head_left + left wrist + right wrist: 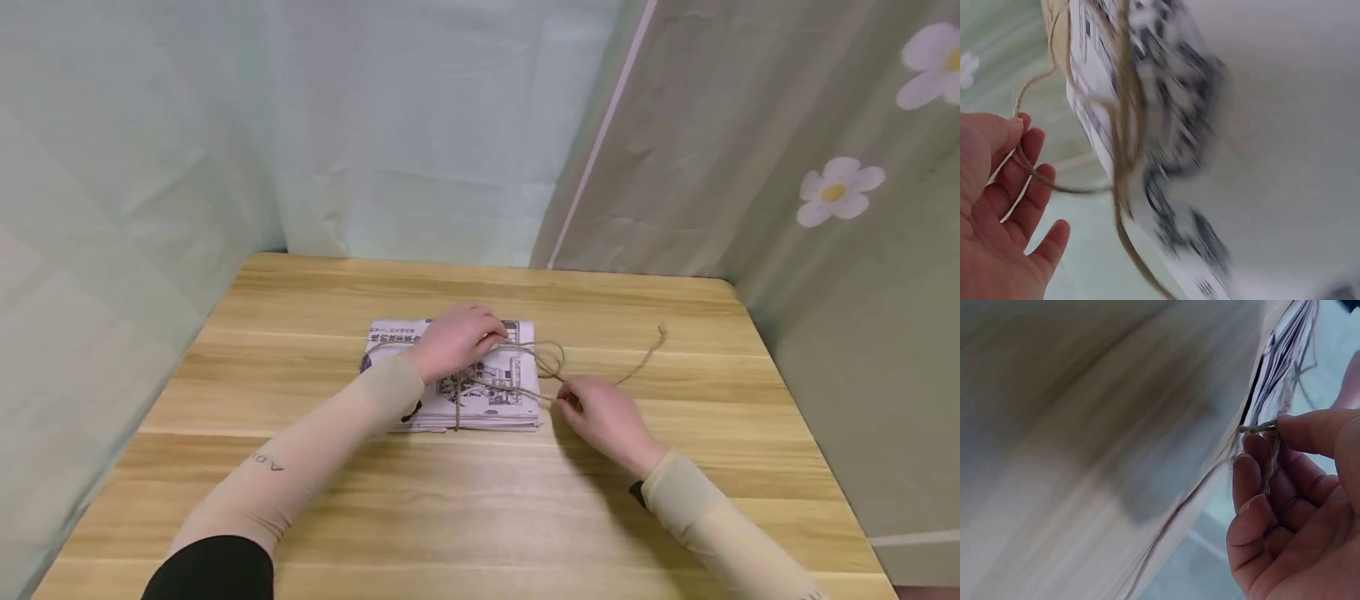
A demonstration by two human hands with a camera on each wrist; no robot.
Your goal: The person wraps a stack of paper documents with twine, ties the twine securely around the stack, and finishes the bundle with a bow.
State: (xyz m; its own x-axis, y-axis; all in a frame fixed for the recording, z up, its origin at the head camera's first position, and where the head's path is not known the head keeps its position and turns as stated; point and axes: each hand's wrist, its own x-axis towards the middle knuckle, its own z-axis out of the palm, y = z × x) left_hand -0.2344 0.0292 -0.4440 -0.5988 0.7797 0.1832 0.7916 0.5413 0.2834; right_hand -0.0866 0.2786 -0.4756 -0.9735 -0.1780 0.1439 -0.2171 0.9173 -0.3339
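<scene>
A folded stack of newspapers (498,410) lies on the wooden table in the head view, with brown twine (458,408) running across it and down its front edge. My left hand (459,337) is over the top of the stack. In the left wrist view its thumb and forefinger pinch a loop of the twine (1072,189), the other fingers loosely bent. Beside the stack's right edge, my right hand (603,417) pinches a strand between thumb and fingertips. The right wrist view shows that twine (1270,456) trailing over the curled fingers. Printed paper in the left wrist view is blurred.
A loose twine end (651,348) reaches out to the right on the wooden table (420,508). Pale curtains (450,150) hang behind the table and along both sides, the right one printed with white flowers (840,192).
</scene>
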